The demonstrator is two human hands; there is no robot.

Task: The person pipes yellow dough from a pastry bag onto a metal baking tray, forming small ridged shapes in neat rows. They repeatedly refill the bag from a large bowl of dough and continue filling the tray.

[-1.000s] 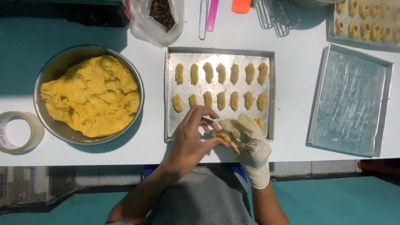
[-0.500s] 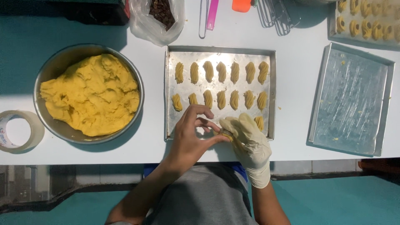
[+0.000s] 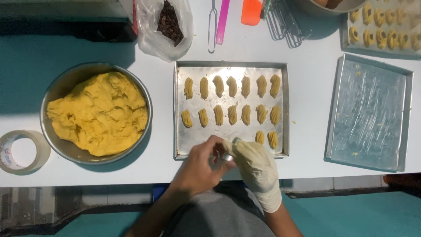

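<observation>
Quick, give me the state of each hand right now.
Left hand: bare, fingers closed on the metal nozzle.
Right hand: gloved, closed around the piping bag.

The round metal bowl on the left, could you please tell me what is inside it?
The metal bowl holds a large mound of yellow dough, heaped nearly to the rim. The dough covers the bowl's bottom, so anything beneath it cannot be seen.
</observation>
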